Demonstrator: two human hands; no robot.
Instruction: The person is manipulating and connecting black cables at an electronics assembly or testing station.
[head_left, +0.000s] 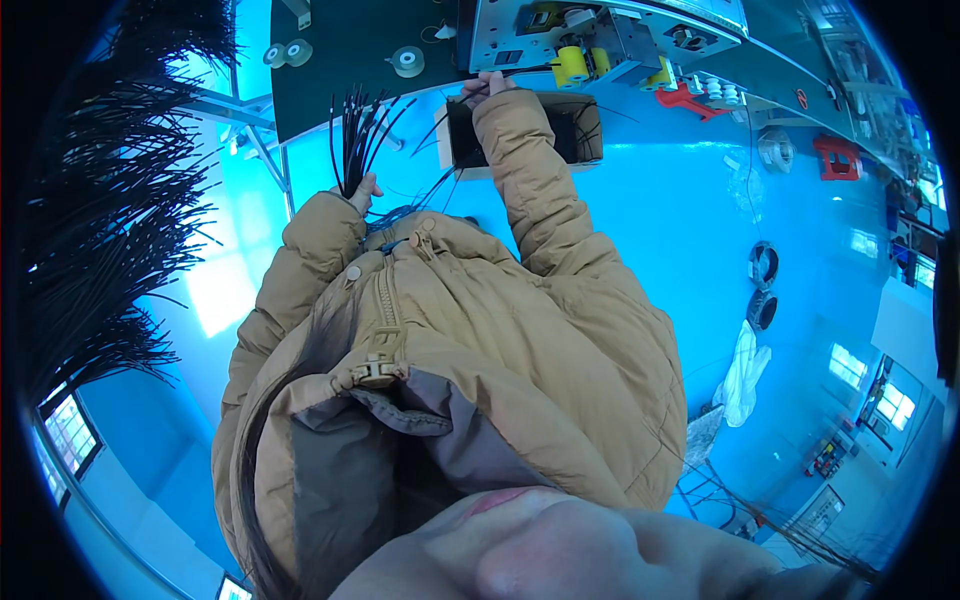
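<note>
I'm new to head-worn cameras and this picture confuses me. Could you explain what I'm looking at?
There is no robot here: a person works with two bare hands. The picture comes from a wide fisheye camera on the person's head, looking down, so straight edges bend and the tan jacket fills the middle. The left hand holds a bundle of thin black strands, pointing up. The right hand is near a machine with yellow rollers; whether its fingers grip anything is too small to tell. Below it is an open box, partly hidden by the sleeve. Small rolls lie on the dark green table.
</note>
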